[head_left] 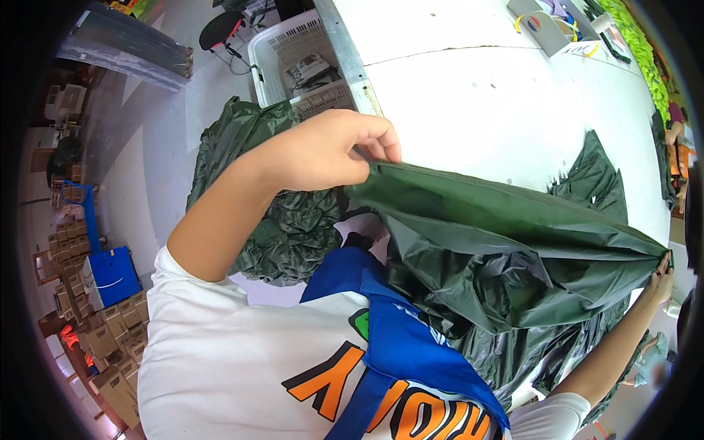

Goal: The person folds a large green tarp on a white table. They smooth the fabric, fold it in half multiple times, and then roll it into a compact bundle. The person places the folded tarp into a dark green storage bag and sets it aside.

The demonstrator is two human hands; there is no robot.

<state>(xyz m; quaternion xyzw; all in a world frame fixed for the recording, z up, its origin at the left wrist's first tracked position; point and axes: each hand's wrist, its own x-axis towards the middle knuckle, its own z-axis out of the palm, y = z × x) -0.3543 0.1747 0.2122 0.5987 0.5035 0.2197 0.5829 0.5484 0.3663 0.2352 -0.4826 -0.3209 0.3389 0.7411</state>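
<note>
My left hand (pixel 326 150) is closed at the near edge of the white table (pixel 455 103), pinching one end of a dark green sheet of thin, shiny fabric (pixel 506 209). Far to the right, my right hand (pixel 663 282) grips the sheet's other end, its fingers partly hidden by the cloth and the picture's rim. Between the hands the upper edge runs nearly straight, while the rest hangs in loose folds before my blue apron (pixel 411 330). Crumpled green fabric (pixel 271 235) is heaped below my left forearm. Another green piece (pixel 598 176) lies on the table behind the sheet.
A white plastic basket (pixel 293 55) with dark items stands beyond the table's left edge, near a black and red stool (pixel 222 31). A grey holder (pixel 561 29) with small things sits at the table's far right. Cartons (pixel 114 381) and a blue box (pixel 114 275) are at left.
</note>
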